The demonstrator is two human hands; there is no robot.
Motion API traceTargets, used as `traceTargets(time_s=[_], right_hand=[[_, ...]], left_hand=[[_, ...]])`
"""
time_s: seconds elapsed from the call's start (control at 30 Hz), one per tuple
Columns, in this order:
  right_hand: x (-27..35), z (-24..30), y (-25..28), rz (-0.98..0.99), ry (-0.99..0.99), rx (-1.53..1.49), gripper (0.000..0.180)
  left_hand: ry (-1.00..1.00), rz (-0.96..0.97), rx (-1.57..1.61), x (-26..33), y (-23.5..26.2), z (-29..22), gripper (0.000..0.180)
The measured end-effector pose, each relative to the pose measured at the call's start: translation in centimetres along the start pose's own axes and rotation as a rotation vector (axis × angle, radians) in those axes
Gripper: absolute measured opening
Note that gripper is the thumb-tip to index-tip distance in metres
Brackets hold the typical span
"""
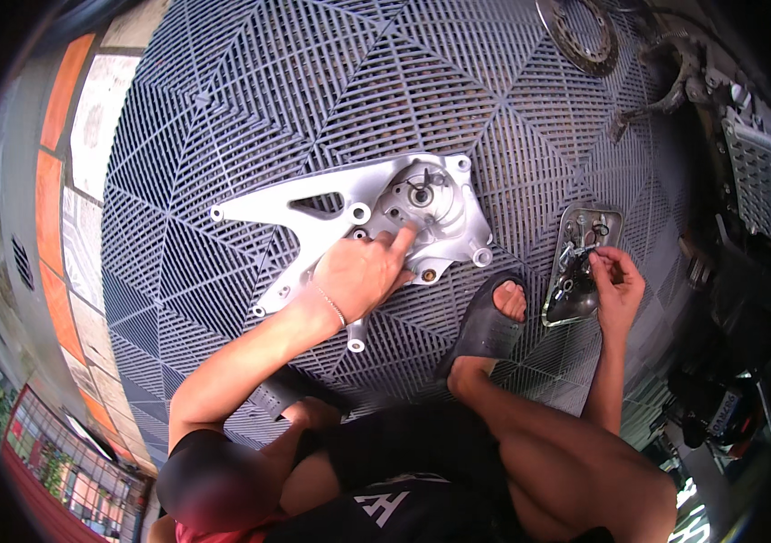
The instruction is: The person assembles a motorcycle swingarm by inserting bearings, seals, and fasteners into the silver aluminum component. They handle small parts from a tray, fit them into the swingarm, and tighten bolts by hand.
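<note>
A large silver cast-metal bracket (313,213) with several bolt holes and a round bearing seat lies flat on the grey grid floor tiles (250,100). My left hand (363,271) rests on the bracket, its index finger touching the plate just below the round seat. To the right, my right hand (616,285) reaches into a small metal tray (604,217) of bolts and small parts, fingertips pinched on a small piece I cannot identify.
My foot in a black sandal (485,321) sits between bracket and tray. A brake disc (575,36) lies at the top, with motorcycle parts (747,154) along the right edge. Orange and white paving (69,136) borders the tiles on the left.
</note>
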State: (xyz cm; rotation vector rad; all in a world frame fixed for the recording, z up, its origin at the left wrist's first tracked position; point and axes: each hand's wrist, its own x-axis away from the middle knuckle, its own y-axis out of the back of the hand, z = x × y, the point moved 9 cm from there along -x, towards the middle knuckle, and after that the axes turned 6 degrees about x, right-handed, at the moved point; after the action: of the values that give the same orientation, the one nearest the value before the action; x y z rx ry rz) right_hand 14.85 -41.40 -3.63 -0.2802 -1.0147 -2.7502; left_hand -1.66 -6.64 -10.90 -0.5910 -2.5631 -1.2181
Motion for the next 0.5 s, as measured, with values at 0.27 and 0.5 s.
traceTargets(time_s=[0.27, 0.5], right_hand=[[0.4, 17.2, -18.8, 0.508, 0.499, 0.217, 0.020], [2.5, 17.8, -26.8, 0.514, 0.783, 0.901, 0.010]], left_hand=[[0.115, 0.003, -0.084, 0.0, -0.9, 0.4, 0.101], [0.143, 0.028, -0.060, -0.4, -1.4, 0.3, 0.105]])
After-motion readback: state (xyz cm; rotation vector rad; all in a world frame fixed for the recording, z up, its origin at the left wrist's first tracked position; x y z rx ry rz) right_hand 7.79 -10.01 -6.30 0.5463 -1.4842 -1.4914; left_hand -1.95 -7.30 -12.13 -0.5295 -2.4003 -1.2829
